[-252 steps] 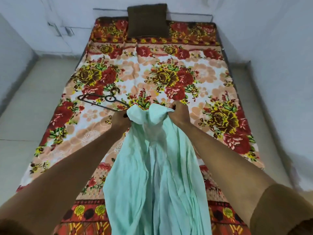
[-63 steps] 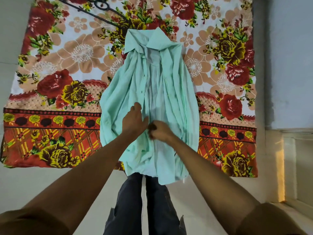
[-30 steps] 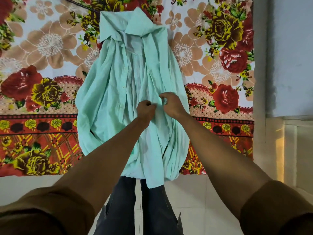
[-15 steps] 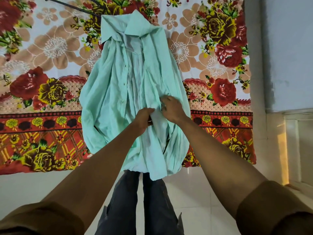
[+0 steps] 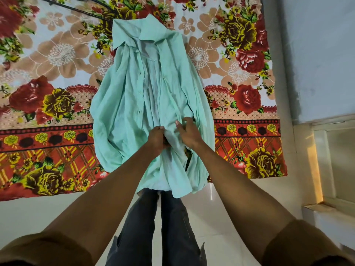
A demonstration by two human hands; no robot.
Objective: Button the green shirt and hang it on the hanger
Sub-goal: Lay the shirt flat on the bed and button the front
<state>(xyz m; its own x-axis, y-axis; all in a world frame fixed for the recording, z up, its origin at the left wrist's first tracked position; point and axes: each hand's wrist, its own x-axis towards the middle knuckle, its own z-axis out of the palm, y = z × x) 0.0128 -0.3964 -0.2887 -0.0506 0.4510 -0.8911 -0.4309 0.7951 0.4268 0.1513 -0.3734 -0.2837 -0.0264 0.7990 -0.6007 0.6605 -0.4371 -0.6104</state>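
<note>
The green shirt lies face up on the floral bedsheet, collar away from me, its front open along most of its length and its hem hanging over the bed's near edge. My left hand grips the lower front edge of the shirt with curled fingers. My right hand pinches the opposite front edge right beside it. A row of small buttons runs down the left front panel. The black wire hanger lies on the sheet beyond the collar, mostly cut off at the frame's top.
The bed's near edge crosses the frame in front of my dark trousers. Pale tiled floor lies below. A grey wall and a low ledge stand to the right of the bed.
Both hands stayed together on the lower front of the shirt, shifting slightly along the two front edges. The shirt has not moved on the bed.
</note>
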